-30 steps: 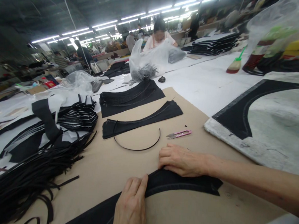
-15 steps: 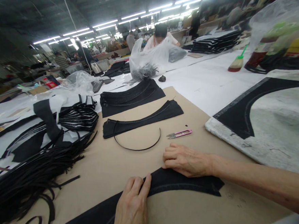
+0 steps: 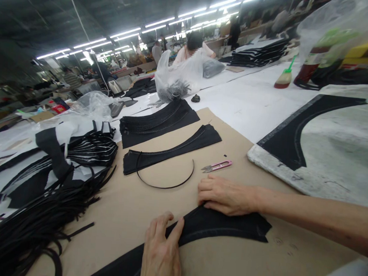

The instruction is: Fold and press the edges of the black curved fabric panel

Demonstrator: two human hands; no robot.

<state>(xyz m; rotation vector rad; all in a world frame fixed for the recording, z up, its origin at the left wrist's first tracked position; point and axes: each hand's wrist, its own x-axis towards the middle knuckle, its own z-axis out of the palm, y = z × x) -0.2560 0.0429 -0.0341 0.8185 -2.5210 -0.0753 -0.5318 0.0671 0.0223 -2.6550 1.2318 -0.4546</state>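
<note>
A curved black fabric piece [image 3: 224,229] with a pale line along its inner edge lies on the tan board under both hands. My left hand [image 3: 162,252] rests across its narrow middle, fingers stretched past the upper edge and thumb apart on the fabric. Farther right, my right hand [image 3: 225,195] has curled fingers closed at the upper edge; the fingertips are partly hidden. Pink-handled thread snips [image 3: 217,166] lie just beyond it. A thin black strip [image 3: 164,188] curves across the board, one end on a stack of curved black pieces [image 3: 173,150].
More black pieces [image 3: 160,121] lie behind. Loose black strips [image 3: 39,220] heap at the left. To the right, a whitish slab [image 3: 338,140] bears another curved black piece [image 3: 285,128]. A glue bottle [image 3: 283,80] and a plastic bag [image 3: 178,76] stand farther back, near a seated person.
My left hand's fingers have lifted and spread slightly from the thumb. The right hand stays at the upper edge. The whole view has shifted a little.
</note>
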